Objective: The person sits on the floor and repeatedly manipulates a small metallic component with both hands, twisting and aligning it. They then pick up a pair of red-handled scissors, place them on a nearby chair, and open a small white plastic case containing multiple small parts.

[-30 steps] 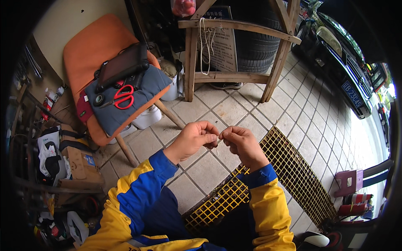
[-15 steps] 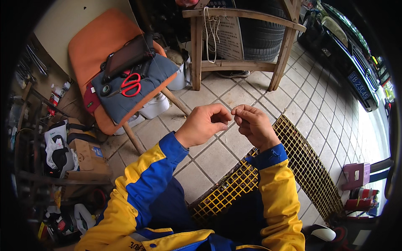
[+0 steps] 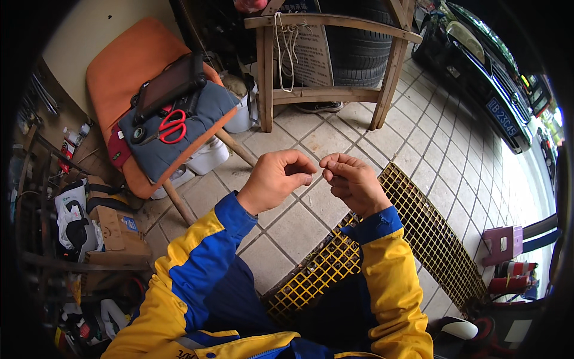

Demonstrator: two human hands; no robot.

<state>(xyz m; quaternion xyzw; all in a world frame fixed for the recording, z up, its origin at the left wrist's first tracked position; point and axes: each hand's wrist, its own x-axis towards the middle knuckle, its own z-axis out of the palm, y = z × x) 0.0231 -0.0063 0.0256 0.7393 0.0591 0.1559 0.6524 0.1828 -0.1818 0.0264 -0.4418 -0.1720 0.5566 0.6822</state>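
The left hand (image 3: pixel 276 180) and right hand (image 3: pixel 357 184) face each other mid-frame, fingertips just apart.
Both sit higher than a second ago, the gap wider. Left curls, grip unclear; right pinches, contents too small to tell. Red-handled scissors (image 3: pixel 170 126) lie upper left, slanting, handles toward upper right.

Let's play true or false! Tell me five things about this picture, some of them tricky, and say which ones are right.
1. The left hand and right hand are close together. True.
2. The left hand grips the red-handled scissors. False: they lie on the grey-blue cloth on the orange chair.
3. White cord hangs on the wooden frame. True.
4. The dark car is on the left. False: it is on the right.
5. The sleeves are yellow and blue. True.
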